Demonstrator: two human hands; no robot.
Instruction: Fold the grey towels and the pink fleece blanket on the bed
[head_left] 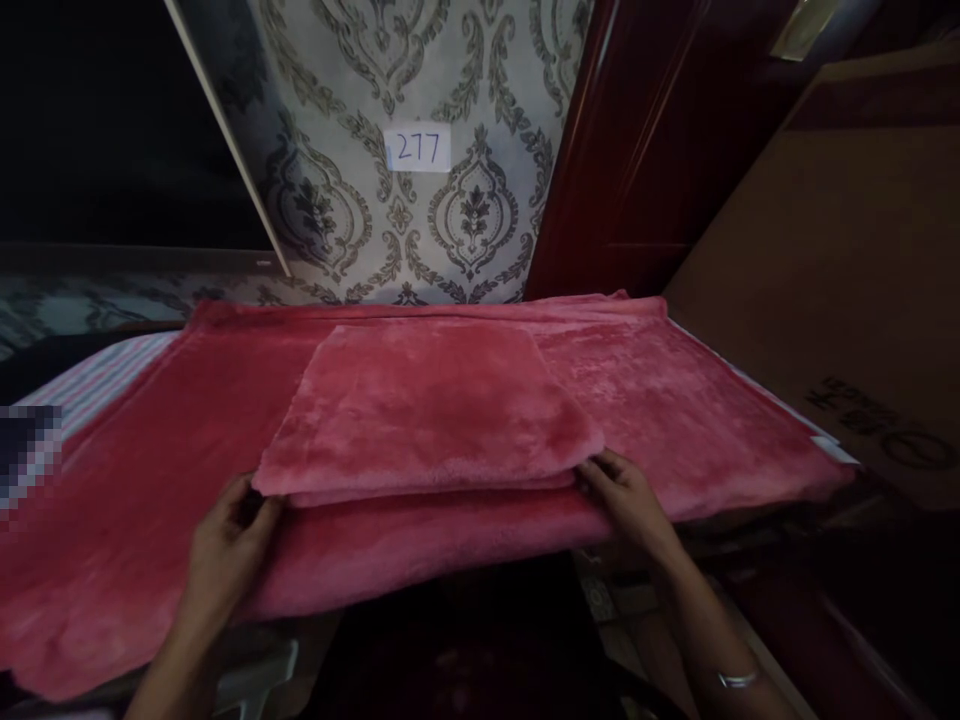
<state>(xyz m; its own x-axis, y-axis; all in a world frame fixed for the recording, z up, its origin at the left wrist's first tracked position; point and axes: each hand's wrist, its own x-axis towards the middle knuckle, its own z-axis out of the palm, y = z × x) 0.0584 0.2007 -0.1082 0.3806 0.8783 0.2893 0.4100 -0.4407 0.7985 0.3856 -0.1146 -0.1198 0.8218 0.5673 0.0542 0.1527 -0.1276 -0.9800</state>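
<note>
A folded pink plush cloth (435, 400) lies on a larger pink plush blanket (187, 440) that covers the table. At the cloth's near left corner, my left hand (229, 535) pinches the edge between thumb and fingers. My right hand (626, 500) grips the near right corner in the same way, its fingertips partly hidden under the fabric. Between the two hands the near edge runs almost straight, showing more than one layer. A thin silver bracelet (737, 680) circles my right wrist.
A dark screen (127, 130) stands at the back left. Patterned wallpaper with a paper marked 277 (418, 147) is behind the table. A dark red door (637, 150) and a large cardboard box (847, 250) border the right side. Striped fabric (112, 375) shows at left.
</note>
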